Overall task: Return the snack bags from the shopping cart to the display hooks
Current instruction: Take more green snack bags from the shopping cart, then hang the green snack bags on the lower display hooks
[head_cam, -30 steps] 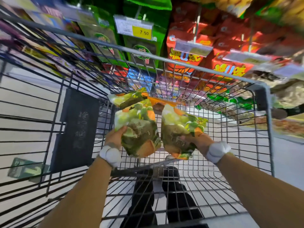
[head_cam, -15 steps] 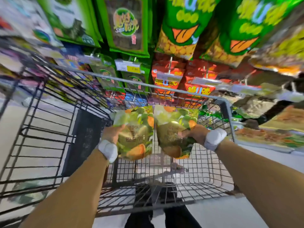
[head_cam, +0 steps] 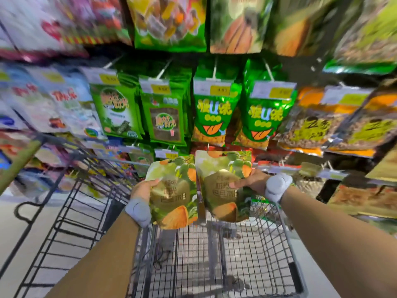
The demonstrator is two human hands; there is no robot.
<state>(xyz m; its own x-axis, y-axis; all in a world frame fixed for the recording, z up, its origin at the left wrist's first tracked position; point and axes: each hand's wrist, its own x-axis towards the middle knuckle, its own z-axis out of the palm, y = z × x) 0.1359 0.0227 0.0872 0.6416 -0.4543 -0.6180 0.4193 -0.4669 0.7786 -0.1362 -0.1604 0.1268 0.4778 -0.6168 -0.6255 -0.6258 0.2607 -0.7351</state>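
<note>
Holding one green-and-gold foil almond snack bag (head_cam: 173, 194) upright, the left hand (head_cam: 143, 188) clasps its left edge with fingers wrapped around it. The right hand (head_cam: 251, 182) grips a matching second foil snack bag (head_cam: 222, 186) just beside it. Both bags hang above the black wire shopping cart (head_cam: 214, 254), below the display hooks (head_cam: 214, 68) carrying green packets.
</note>
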